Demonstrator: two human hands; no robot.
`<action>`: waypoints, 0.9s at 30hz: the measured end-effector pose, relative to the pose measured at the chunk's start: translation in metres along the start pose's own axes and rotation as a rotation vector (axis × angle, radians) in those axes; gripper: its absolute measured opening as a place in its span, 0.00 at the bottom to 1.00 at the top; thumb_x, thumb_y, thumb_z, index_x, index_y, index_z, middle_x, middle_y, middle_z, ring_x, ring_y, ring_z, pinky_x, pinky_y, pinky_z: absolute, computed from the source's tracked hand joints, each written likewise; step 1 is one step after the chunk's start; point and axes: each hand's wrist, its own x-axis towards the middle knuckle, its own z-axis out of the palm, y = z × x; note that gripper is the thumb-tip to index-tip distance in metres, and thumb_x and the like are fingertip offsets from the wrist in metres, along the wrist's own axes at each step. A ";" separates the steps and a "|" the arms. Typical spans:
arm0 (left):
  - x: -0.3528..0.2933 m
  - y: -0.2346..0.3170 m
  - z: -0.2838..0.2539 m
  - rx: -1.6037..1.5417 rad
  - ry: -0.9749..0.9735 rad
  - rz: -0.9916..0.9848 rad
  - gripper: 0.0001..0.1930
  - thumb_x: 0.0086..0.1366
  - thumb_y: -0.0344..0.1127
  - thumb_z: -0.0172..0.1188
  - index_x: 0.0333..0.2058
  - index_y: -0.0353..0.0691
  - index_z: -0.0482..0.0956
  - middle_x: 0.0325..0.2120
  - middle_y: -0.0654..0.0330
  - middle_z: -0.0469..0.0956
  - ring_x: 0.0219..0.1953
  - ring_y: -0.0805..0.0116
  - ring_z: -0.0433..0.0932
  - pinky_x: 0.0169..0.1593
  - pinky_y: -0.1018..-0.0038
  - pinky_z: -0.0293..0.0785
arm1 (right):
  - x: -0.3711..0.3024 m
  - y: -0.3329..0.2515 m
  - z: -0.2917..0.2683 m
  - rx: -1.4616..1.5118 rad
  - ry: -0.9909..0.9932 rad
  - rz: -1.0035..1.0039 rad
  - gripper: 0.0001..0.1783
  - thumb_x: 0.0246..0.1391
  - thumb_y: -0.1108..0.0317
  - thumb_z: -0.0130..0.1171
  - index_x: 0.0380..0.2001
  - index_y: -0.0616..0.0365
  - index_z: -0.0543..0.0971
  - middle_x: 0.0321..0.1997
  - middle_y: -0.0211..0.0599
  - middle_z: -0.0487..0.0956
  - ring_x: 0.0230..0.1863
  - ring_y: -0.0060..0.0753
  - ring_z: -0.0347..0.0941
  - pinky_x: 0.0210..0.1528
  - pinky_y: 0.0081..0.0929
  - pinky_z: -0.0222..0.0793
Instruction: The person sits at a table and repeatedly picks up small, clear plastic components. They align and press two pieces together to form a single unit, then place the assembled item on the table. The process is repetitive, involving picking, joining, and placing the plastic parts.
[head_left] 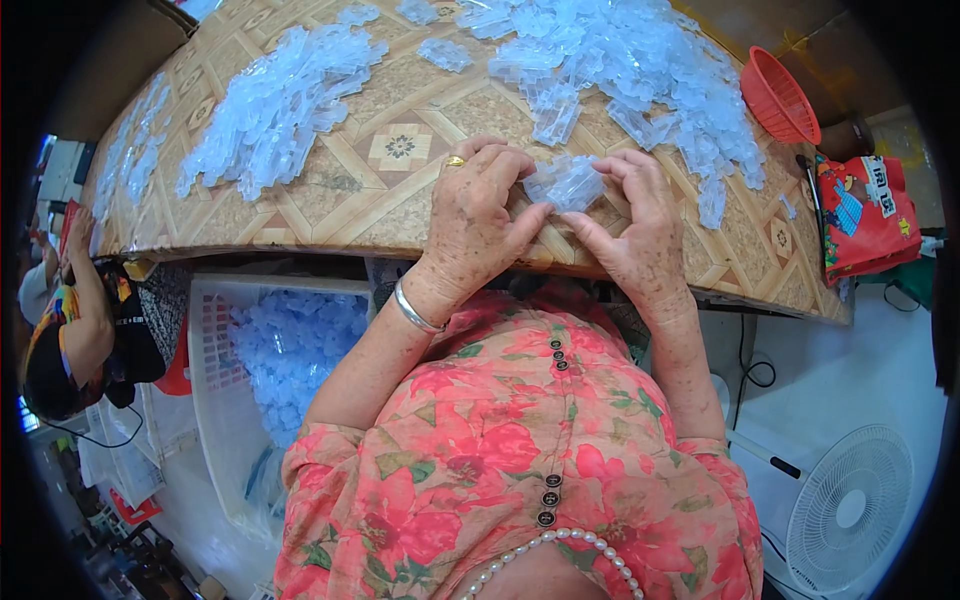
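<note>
Just above the table's near edge, both my hands hold a small clump of clear plastic pieces (pixel 564 184) between them. My left hand (pixel 478 212), with a ring and a bracelet, has its fingers curled and its thumb against the clump's near left side. On the other side, the fingertips and thumb of my right hand (pixel 640 222) pinch the clump. How many pieces are in it I cannot tell. A large heap of similar clear pieces (pixel 640 60) lies beyond my hands to the right. Another heap (pixel 285 105) spreads over the table at the left.
The patterned tabletop (pixel 400 148) curves around me. A red plastic basket (pixel 780 97) and a red bag (pixel 868 215) are at the right. A white crate (pixel 212 380) with similar pieces stands below at the left. A white fan (pixel 850 508) is lower right; another person (pixel 90 325) sits far left.
</note>
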 end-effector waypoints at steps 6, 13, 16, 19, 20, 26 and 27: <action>-0.002 -0.001 0.001 0.042 0.039 0.032 0.18 0.47 0.31 0.76 0.37 0.37 0.80 0.40 0.55 0.83 0.52 0.47 0.78 0.52 0.58 0.76 | 0.001 0.001 0.003 -0.042 -0.094 0.065 0.29 0.49 0.61 0.74 0.54 0.58 0.77 0.50 0.40 0.81 0.52 0.42 0.78 0.54 0.37 0.76; 0.000 0.001 -0.001 0.033 0.024 0.020 0.17 0.48 0.31 0.73 0.37 0.35 0.79 0.41 0.55 0.83 0.53 0.45 0.77 0.55 0.57 0.75 | -0.001 0.031 -0.030 0.680 -0.138 0.595 0.21 0.71 0.60 0.51 0.61 0.60 0.77 0.47 0.35 0.82 0.40 0.23 0.80 0.49 0.26 0.74; 0.000 0.001 0.000 0.055 0.028 0.023 0.17 0.48 0.31 0.73 0.36 0.35 0.79 0.41 0.54 0.83 0.53 0.45 0.77 0.56 0.57 0.74 | 0.002 0.032 -0.039 0.568 -0.136 0.678 0.22 0.70 0.61 0.52 0.61 0.61 0.76 0.43 0.35 0.83 0.35 0.22 0.80 0.45 0.27 0.75; 0.001 0.000 0.000 0.055 0.021 0.021 0.16 0.48 0.31 0.73 0.36 0.35 0.79 0.41 0.54 0.83 0.53 0.45 0.77 0.58 0.56 0.74 | -0.003 0.035 -0.028 0.439 -0.057 0.579 0.22 0.67 0.64 0.56 0.61 0.61 0.76 0.41 0.37 0.83 0.32 0.24 0.79 0.42 0.27 0.74; 0.001 0.000 0.000 0.053 0.019 0.017 0.16 0.48 0.31 0.73 0.35 0.35 0.79 0.41 0.54 0.83 0.53 0.45 0.77 0.58 0.56 0.73 | -0.003 0.032 -0.027 0.359 -0.073 0.550 0.22 0.66 0.65 0.57 0.60 0.61 0.76 0.41 0.39 0.83 0.32 0.24 0.79 0.41 0.27 0.74; 0.000 -0.003 0.000 0.070 0.035 -0.009 0.16 0.49 0.32 0.74 0.35 0.36 0.79 0.42 0.52 0.83 0.54 0.43 0.77 0.60 0.54 0.72 | -0.001 0.022 -0.028 0.185 -0.137 0.420 0.15 0.63 0.75 0.61 0.52 0.60 0.82 0.42 0.31 0.81 0.30 0.15 0.74 0.35 0.20 0.69; 0.000 -0.003 0.001 0.089 0.044 -0.017 0.16 0.49 0.33 0.74 0.35 0.36 0.79 0.43 0.52 0.83 0.54 0.43 0.76 0.59 0.54 0.72 | -0.002 0.026 -0.026 0.196 -0.129 0.385 0.13 0.63 0.75 0.61 0.50 0.61 0.82 0.43 0.31 0.81 0.30 0.15 0.73 0.35 0.20 0.69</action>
